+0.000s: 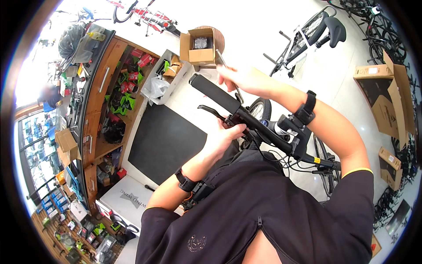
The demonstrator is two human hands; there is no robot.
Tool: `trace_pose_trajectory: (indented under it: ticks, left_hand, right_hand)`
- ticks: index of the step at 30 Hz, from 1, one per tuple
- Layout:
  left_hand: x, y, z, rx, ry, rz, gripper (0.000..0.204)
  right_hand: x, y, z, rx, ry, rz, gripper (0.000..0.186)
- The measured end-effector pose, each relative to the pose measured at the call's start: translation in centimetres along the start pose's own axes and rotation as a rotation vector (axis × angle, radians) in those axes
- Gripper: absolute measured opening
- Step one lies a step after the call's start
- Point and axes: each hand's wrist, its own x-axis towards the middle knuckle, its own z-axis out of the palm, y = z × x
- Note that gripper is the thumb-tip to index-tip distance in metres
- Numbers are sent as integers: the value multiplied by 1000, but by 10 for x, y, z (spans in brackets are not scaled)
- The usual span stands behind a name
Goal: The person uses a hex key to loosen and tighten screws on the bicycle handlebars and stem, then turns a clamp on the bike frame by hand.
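Observation:
A black handlebar (269, 132) crosses in front of me, with a dark foam-like grip (214, 93) on its far-left end. My left hand (221, 140) is closed around the brake lever's clamp just inboard of the grip, thumb on top. The black brake lever (210, 109) sticks out beyond its fingers. Above the grip, my right hand (239, 80) pinches a thin metal hex key (220, 58). One end of the key points up and away; its other end comes down by the inner end of the grip. Whether its tip sits in a bolt I cannot tell.
Below the bar are cables (283, 163) and a front wheel (262, 108). A wooden cabinet (97, 94) stands left, beside a black mat (165, 143). An open cardboard box (202, 56) sits on a stool ahead. A white bicycle (303, 37) and cartons (380, 99) are at right.

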Motion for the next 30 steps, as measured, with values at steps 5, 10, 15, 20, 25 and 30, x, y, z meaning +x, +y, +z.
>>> trace_pose_trajectory:
  ticks: [5, 10, 15, 20, 25, 30]
  left_hand:
    - [-1, -5, 5, -67, 93, -26, 29]
    - [1, 3, 11, -18, 113, -126, 33]
    - [4, -9, 14, -26, 99, -64, 30]
    - [3, -12, 16, -65, 70, -52, 23]
    - [1, -16, 17, -67, 46, -27, 22]
    - [4, -26, 7, -77, 32, -29, 24]
  right_hand:
    - [-27, -8, -13, -641, 93, -123, 37]
    - [-23, 14, -13, -789, 324, -332, 32]
    - [-30, -1, -44, -1015, 277, -241, 26]
    - [-87, -11, -78, -474, 48, -341, 31]
    - [-145, -30, -79, 300, -59, -47, 27]
    - [-141, -1, -62, 178, 187, 24, 25]
